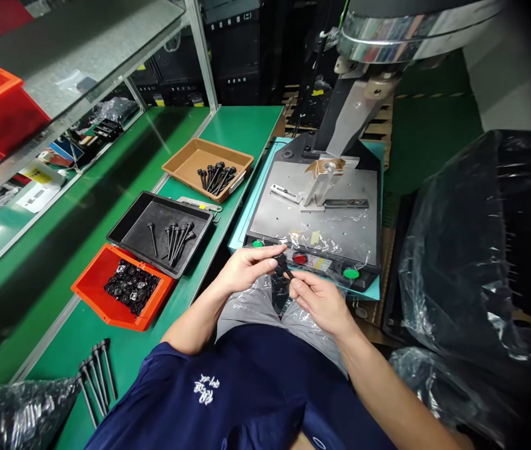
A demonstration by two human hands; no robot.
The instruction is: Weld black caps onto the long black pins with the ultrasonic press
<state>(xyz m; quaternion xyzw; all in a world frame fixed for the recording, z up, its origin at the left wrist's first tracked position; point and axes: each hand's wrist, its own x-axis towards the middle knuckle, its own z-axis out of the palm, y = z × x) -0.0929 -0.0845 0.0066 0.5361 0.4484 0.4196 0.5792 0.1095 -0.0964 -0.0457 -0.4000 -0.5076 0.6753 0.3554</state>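
Above my lap, in front of the machine, both hands hold one small black bolt-like part (283, 265) with a thick head and a thin shaft. My left hand (249, 267) pinches its head end between thumb and fingers. The shaft end is gripped by the fingertips of my right hand (318, 301). Fingers cover portions of the part, so its fine detail is hidden. Similar black bolt-like parts (178, 240) lie in the black tray (127, 215) to the left. More sit in the brown tray (181, 164) behind it.
A red-orange bin (94, 294) holds small black round pieces (132, 286). Several long black rods (97, 375) lie by a plastic bag (17, 412). The press machine (265, 212) carries a metal fixture (319, 187), green buttons and a red button (300, 258). Plastic-wrapped black goods (457, 250) stand right.
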